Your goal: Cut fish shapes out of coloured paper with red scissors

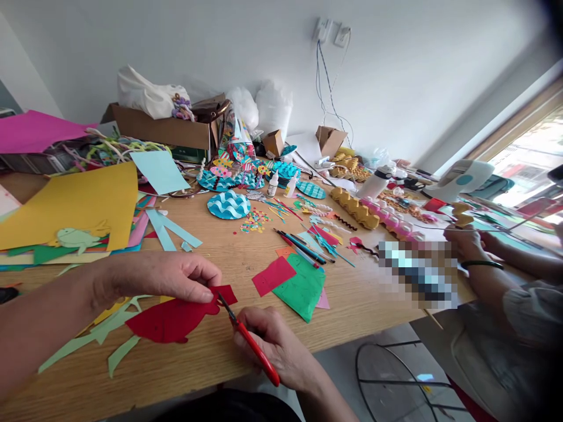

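Far L, out past the L forearm, a yellow sheet [109,199] lies on the table [224,252] w/ a pale green paper fish [77,237] on it. Nearer, below the L hand [182,278], are pale green offcuts [119,356], some partly under the work. Light blue strips [163,231] lie just beyond that hand. L hand itself: thumb & fingers pinch the tail end of a red paper fish [165,322], whose body hangs to the L, below the fingers, over the offcuts. Scissors [258,354] w/ red handles come in from the R, blades at the paper right by the L fingertips. R hand [277,346] is closed round the handles — firm grip, thumb side up. Beyond both hands, a blue wavy disc [229,205] & confetti [255,220]. Just past R hand: a red paper piece [273,275] overlapping a green sheet [308,287], then pens [303,249] a bit farther off. Well R of the R hand, a co-worker's hand [466,241] — can't tell exactly what it grips.
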`<state>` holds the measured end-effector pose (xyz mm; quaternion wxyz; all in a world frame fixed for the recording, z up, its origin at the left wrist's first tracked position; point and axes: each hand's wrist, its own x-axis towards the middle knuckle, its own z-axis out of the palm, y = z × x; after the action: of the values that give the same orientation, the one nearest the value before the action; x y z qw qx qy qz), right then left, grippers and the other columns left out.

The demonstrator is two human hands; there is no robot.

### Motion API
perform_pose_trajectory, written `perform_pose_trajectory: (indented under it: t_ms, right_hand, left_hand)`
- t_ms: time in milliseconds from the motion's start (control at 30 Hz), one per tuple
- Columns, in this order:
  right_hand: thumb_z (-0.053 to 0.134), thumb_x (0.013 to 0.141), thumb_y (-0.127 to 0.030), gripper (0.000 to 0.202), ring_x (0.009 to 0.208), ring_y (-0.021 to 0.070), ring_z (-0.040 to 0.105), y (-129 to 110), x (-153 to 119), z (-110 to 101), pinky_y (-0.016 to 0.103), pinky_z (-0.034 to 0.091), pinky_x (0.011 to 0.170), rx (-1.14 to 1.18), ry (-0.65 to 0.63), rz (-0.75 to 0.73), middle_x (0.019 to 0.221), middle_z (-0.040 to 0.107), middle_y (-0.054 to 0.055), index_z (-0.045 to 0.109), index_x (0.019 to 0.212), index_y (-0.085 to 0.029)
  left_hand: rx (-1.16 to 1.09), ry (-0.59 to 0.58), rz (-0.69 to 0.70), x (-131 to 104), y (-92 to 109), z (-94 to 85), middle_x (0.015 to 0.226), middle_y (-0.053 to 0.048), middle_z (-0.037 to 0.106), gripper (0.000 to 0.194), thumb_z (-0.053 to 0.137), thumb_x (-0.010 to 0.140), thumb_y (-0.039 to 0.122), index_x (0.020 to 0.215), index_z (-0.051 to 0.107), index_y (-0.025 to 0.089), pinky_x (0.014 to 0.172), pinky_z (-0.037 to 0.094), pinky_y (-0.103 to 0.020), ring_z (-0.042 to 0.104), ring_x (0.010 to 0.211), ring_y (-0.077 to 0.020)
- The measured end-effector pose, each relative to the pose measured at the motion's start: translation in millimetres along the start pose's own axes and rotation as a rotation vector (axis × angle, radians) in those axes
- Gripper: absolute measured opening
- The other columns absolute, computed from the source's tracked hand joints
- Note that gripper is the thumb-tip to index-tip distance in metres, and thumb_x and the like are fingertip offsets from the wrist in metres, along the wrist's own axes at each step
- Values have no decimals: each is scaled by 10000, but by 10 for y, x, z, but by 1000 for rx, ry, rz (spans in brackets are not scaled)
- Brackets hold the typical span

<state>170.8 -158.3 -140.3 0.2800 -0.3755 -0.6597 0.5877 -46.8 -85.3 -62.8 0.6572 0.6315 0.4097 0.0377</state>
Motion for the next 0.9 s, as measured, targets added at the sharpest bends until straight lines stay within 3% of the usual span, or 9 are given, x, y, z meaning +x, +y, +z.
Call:
perform_pose_trajectory:
  t_ms: [167,200,300,433,533,667,733,900]
  right_hand:
    - [541,780,-720,547,384,60,338,19,61,99,173,248,352,217,171,95,492,390,-74,442,651,-198]
    - [543,754,-748,568,373,61,347,20,78,116,170,253,342,263,201,100,483,397,-76,447,653,-197]
    - [551,726,-774,594,358,54,339,14,134,153,161,249,336,369,278,55,454,405,-79,448,642,-194]
    - [576,692,-787,610,330,42,301,-6,210,202,160,198,325,462,330,31,408,402,-87,454,637,-192]
    - [591,677,-789,616,326,38,303,-14,241,263,162,192,327,494,324,29,410,413,-86,457,636,-190]
    - [585,705,-773,603,330,40,314,-17,238,355,164,205,334,501,281,30,421,427,-84,483,670,-180]
    - [581,693,-786,613,331,39,319,-19,228,388,163,206,334,498,274,52,419,423,-85,477,667,-182]
    - [580,644,-819,641,314,38,312,-25,208,414,161,195,314,498,257,99,391,413,-90,470,643,-187]
  left_hand:
    - [-429,30,48,-77,-208,-13,732,-12,697,324,817,635,461,862,754,238,592,487,-237,613,628,-168]
    - [-496,80,98,-93,-282,22,729,-17,711,372,827,626,469,912,760,240,631,508,-250,629,649,-175]
    - [-733,256,257,-118,-503,215,932,-82,773,496,785,625,574,1008,763,259,734,555,-338,685,821,-259]
    - [-881,399,513,-67,-618,551,1071,-93,739,601,792,600,590,1113,724,283,667,557,-305,648,934,-283]
    - [-847,551,520,34,-557,711,1034,-91,749,533,834,580,528,1029,757,252,627,537,-276,641,844,-246]
    - [-825,815,352,202,-409,769,656,-62,742,368,883,491,483,635,768,164,641,539,-269,626,678,-198]
    - [-876,944,346,273,-337,773,559,-17,707,325,899,450,431,560,732,175,596,538,-254,611,599,-171]
    - [-906,989,412,349,-231,791,480,26,648,244,869,471,334,508,687,176,469,506,-207,551,480,-121]
